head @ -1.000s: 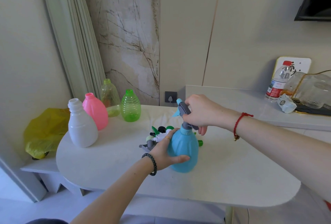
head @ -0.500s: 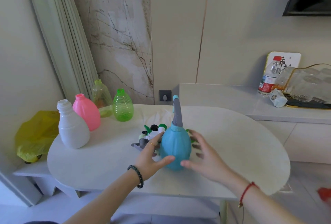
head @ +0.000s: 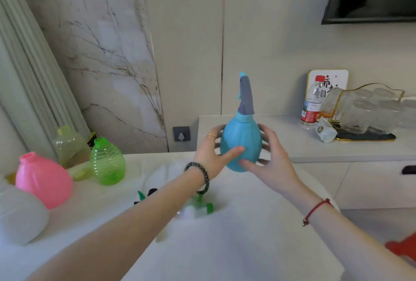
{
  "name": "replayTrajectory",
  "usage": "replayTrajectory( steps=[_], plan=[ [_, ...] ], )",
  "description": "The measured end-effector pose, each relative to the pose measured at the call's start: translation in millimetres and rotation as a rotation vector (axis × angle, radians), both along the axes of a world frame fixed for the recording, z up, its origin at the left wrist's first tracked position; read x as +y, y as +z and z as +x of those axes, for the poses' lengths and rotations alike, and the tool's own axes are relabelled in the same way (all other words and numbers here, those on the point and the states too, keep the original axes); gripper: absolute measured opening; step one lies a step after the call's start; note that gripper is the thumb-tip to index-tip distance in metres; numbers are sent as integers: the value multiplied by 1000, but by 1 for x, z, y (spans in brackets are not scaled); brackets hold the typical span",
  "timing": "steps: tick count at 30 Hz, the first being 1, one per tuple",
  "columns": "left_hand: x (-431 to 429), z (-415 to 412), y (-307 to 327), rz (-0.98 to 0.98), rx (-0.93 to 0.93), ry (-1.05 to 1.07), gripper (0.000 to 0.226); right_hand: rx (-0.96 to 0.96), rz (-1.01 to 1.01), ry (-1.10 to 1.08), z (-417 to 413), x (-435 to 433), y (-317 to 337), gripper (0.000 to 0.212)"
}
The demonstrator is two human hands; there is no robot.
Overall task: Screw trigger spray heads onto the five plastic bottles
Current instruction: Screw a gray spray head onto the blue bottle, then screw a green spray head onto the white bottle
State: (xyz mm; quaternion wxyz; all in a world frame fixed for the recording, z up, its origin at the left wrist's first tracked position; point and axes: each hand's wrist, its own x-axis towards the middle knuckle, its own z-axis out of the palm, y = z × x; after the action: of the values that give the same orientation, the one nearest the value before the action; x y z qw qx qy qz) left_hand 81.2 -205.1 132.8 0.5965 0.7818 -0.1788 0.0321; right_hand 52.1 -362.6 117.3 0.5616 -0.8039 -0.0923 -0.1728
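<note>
Cradling a blue bottle between both palms, a person holds it upright above the far edge of a white table, its gray trigger spray head already seated on the neck and tipped with a light blue nozzle. The left hand, wearing a ring and a dark beaded bracelet, presses the bottle's left side with fingers spread wide and the thumb laid across the front. The right hand, a red cord at its wrist, mirrors it on the right side, fingers fanned around the back and the thumb touching low on the front. Four uncapped bottles stand at the left of the table: a pink bottle near the left edge, a white bottle nearest the camera, a green ribbed bottle farther back and a pale yellow-green bottle just behind it by the curtain. Loose spray heads, partly hidden by the left forearm and blurred, lie on the table between the bottles and the hands. On the far counter at right stand a water bottle and a rack of glasses.
</note>
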Motion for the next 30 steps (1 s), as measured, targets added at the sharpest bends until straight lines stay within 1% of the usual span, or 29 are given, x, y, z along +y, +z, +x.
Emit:
replayTrajectory(
  steps=[3,8,11,14,16,18,20,21,23,25,26,30],
  plan=[
    [-45,56,-4,13,54,-23,66,29,17,-66,50,-37,-3,74],
    [-85,112,-53,2,189,-52,67,139,1,-113,103,-73,-48,77],
    [-94,122,-80,-5,228,-81,67,175,8,-125,109,-81,-76,76],
    [-99,125,-91,-14,222,-103,67,166,44,-132,109,-84,-87,77],
    [-100,124,-90,11,218,-106,71,164,25,-125,110,-85,-87,79],
    [-97,118,-84,54,242,-93,81,185,-25,-126,106,-83,-82,85],
    [-85,104,-76,59,260,-69,86,162,-54,-205,98,-78,-74,95],
    [-74,94,-71,38,254,-57,85,98,-49,-261,91,-73,-69,96],
    [-43,67,-62,-33,222,-24,78,-106,-25,-289,75,-56,-57,88],
    [0,38,-55,-60,164,14,68,-251,-21,-199,58,-28,-43,79],
    [25,23,-52,-28,123,38,63,-270,-27,-133,52,-10,-36,76],
    [133,-37,-46,126,-31,201,48,-187,-38,144,32,77,-9,69]
  ],
)
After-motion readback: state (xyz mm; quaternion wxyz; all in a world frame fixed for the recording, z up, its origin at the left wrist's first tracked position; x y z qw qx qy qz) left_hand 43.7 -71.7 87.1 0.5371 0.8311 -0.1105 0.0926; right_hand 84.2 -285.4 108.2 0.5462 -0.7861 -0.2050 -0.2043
